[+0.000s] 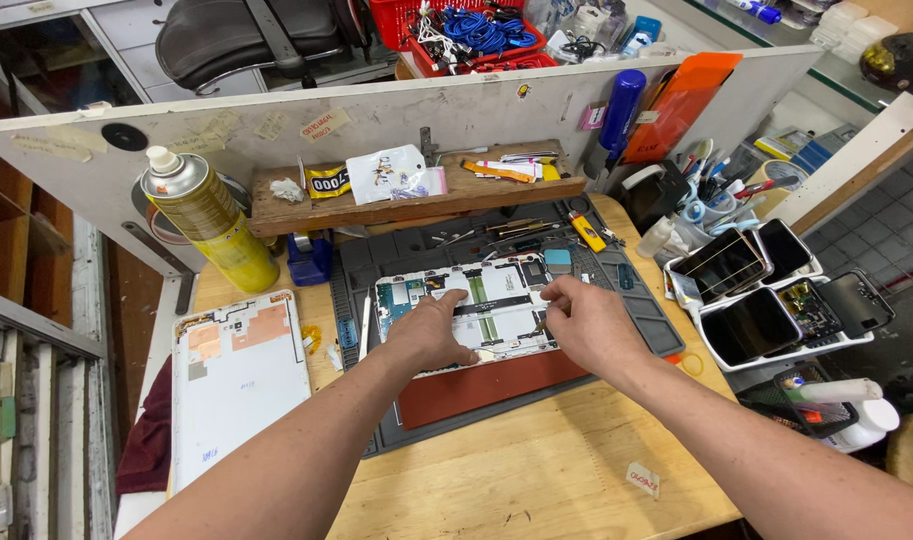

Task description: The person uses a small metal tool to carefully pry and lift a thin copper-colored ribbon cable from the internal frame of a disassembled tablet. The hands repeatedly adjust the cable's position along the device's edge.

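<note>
Head view looks down on both hands resting on an opened tablet (pixel 476 305), its circuit boards showing, which lies on a grey mat (pixel 636 300). Left hand (pixel 431 330) lies flat on the tablet's lower left part, fingers spread, gripping nothing. Right hand (pixel 586 320) presses its curled fingertips at the tablet's right edge; whether they pinch anything cannot be told. Well left of the left hand lies a white back cover (pixel 236 385), a yellow spray can (pixel 211 220) beyond it. Right of the right hand sits a tray of phones (pixel 776 300).

Tablet's middle (pixel 496 310) — under hands (pixel 431 330)
</note>
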